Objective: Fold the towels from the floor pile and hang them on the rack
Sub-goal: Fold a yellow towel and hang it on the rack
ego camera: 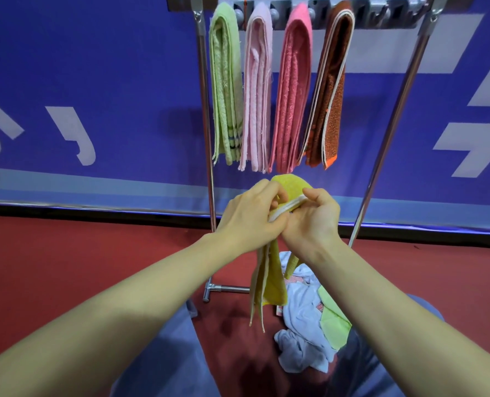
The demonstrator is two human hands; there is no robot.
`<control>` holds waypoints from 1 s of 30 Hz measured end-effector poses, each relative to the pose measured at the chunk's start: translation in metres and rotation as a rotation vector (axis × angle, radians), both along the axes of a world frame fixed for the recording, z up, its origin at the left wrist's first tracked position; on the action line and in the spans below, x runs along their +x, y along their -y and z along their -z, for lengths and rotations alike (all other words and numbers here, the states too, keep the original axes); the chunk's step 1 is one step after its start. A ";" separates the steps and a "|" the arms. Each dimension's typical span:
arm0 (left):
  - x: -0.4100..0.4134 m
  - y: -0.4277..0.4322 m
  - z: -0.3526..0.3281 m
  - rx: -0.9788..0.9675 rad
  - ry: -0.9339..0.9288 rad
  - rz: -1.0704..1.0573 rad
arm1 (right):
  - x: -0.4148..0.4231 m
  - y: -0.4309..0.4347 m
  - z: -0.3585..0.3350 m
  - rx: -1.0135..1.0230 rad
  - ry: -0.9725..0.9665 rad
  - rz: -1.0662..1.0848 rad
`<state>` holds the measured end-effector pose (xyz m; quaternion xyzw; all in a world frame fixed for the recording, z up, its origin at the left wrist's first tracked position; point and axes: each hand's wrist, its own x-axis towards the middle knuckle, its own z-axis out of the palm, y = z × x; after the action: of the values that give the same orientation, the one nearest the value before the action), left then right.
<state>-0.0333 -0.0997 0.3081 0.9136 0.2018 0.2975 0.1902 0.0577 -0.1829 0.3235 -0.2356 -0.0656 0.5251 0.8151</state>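
Observation:
A yellow towel (269, 285) with a white border hangs folded between both hands, below the rack. My left hand (246, 219) grips its upper part from the left. My right hand (312, 219) pinches the white edge from the right. On the metal rack (206, 110) hang a green towel (226, 87), a pale pink towel (256, 90), a coral towel (292, 90) and a brown towel (331, 90), side by side. The floor pile (306, 319) lies under my hands, with white, light blue and light green cloths.
The rack's foot (223, 288) rests on the red floor (95, 253) just left of the pile. A blue banner wall (109, 81) stands behind the rack. The rack bar right of the brown towel is bare. My knees in blue trousers frame the pile.

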 end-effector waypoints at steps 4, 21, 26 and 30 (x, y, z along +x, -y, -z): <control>0.014 -0.004 -0.007 -0.080 -0.011 0.036 | 0.004 -0.002 -0.005 -0.044 0.049 0.009; 0.058 0.016 -0.001 -0.219 0.052 -0.438 | 0.020 -0.002 -0.033 0.024 -0.016 0.191; 0.070 -0.006 -0.029 -0.032 -0.009 -0.266 | 0.036 0.004 -0.032 -0.090 0.133 0.261; 0.082 -0.019 -0.063 0.099 -0.014 -0.201 | 0.042 0.018 -0.019 -0.457 0.580 0.156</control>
<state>0.0485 -0.0808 0.3715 0.8990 0.2789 0.3184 0.1124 0.1001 -0.2004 0.3427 -0.5544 -0.1567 0.3743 0.7266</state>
